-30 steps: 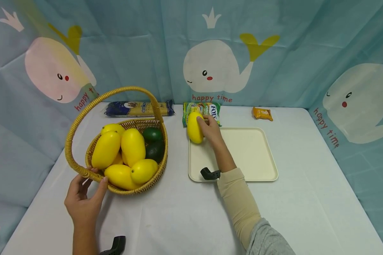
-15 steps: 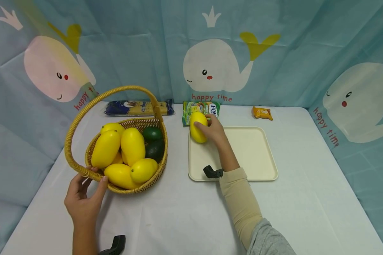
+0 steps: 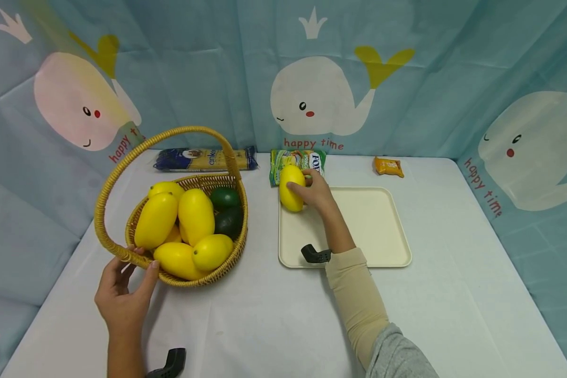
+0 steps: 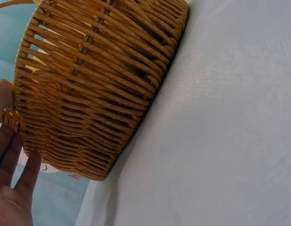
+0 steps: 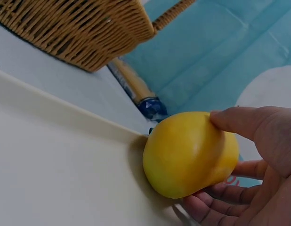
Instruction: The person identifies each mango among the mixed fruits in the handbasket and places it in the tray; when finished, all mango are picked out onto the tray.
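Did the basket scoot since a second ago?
No: in the head view, the basket has the same gap to the tray on its right as before.

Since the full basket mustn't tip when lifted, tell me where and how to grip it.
Probably take the wicker basket by the middle of its arched handle, from above: it bridges the opening and stands clear of the yellow mangoes, whereas the left hand is at its near end.

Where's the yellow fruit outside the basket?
In the head view, the right hand holds that fruit at the tray's far left corner, by the green packet.
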Motion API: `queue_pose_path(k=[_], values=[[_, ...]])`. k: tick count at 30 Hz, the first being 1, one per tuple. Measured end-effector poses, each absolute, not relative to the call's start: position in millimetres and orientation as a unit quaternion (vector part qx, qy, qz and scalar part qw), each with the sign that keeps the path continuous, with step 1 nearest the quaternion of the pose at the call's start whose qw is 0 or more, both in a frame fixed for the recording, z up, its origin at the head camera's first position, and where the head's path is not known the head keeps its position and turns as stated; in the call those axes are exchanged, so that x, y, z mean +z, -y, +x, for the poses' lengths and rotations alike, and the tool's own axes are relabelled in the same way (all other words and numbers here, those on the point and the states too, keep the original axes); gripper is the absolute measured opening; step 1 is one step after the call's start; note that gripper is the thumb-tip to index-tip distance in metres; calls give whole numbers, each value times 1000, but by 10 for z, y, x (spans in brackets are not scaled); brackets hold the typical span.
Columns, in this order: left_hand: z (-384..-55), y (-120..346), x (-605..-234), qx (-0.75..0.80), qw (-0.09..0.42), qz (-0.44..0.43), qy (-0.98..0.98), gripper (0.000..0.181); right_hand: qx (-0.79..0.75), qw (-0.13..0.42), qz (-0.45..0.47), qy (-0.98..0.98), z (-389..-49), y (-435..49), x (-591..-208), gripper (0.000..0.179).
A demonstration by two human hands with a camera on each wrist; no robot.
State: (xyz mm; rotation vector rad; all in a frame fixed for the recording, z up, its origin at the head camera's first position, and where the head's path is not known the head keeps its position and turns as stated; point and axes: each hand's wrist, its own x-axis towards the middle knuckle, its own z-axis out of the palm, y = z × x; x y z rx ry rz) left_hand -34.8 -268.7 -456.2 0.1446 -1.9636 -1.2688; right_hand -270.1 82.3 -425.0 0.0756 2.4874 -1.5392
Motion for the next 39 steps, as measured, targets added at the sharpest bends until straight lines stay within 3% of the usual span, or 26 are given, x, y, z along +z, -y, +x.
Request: queue_pose_path(k=[18,21,28,31,34,39], values=[[-347,2671,-4539,-500,386,60,773,55,-519,94,13,-849,-2691,-862,-4197,74],[-352,2673,-4549,-500,390,58,771,54,-505,66,4,-861,-2687,-859,-4177,72],[-358,2679,-4560,-496,389,55,774,54,-462,-58,-51,-883,-2583,-731,-3991,60],[-357,2679,-4560,-496,388,56,775,54,-481,-78,-98,-867,-2503,-614,-3922,54],[-354,2678,-4559,-493,388,55,777,54,-524,-63,-149,-837,-2390,-459,-3872,51],[-347,2679,-4559,-495,389,60,775,53,-550,18,-225,-804,-2129,-143,-3815,54]])
